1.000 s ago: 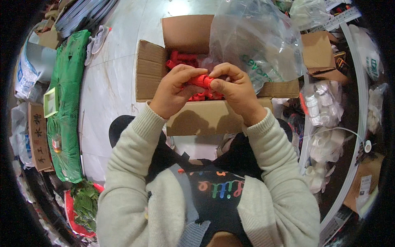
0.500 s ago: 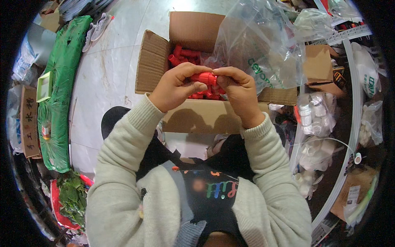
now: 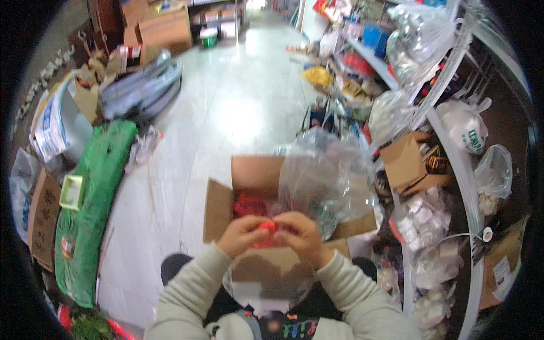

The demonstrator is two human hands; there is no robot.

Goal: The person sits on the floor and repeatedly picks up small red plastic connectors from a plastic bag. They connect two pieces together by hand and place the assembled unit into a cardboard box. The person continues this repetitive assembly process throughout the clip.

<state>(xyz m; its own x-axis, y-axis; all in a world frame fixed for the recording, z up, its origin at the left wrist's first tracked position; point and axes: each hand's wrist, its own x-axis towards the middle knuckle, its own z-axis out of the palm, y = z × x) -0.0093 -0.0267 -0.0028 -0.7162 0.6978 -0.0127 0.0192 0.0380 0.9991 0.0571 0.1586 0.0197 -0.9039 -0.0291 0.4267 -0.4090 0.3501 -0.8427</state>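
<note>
Over the near side of an open cardboard box (image 3: 256,173), my two hands meet at a red plastic piece (image 3: 267,228) that looks like a pipe fitting. My left hand (image 3: 240,236) closes its fingers on the piece from the left. From the right, my right hand (image 3: 304,233) pinches its other end. Both hands and the piece are blurred, and the fingers cover much of it. More red plastic fittings (image 3: 247,205) lie inside the box. A clear plastic bag (image 3: 326,178) spreads over the box's right side.
Along the left lies a long green wrapped bundle (image 3: 93,226) with a small pale green tray (image 3: 71,191) on it. Grey coiled hose (image 3: 141,88) lies beyond. Shelving on the right holds white plastic bags (image 3: 462,126) and a smaller open carton (image 3: 403,161).
The view has tilted up, so more floor and shelves show ahead, and the box and hands sit lower in the picture. Both hands still hold the red fitting.
</note>
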